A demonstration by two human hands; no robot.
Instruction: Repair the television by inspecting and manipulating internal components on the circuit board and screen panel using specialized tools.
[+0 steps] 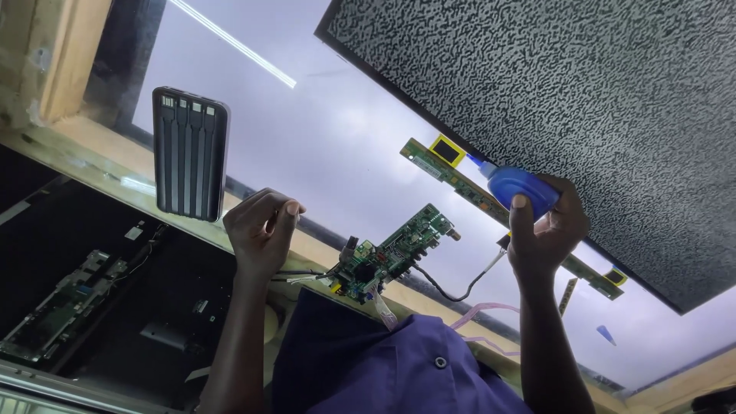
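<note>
My right hand grips a blue squeeze bottle. Its nozzle points at a long narrow green strip board with yellow tabs, which lies along the edge of a dark speckled sheet. My left hand is curled, thumb against forefinger, and nothing shows in it. It hovers just left of a green circuit board with thin wires and a black cable. Both boards rest on a glowing white panel.
A black power bank with built-in cables stands on the panel's left side. A wooden frame borders the panel. Lower left lies a black back cover with another circuit board. My purple shirt fills the bottom.
</note>
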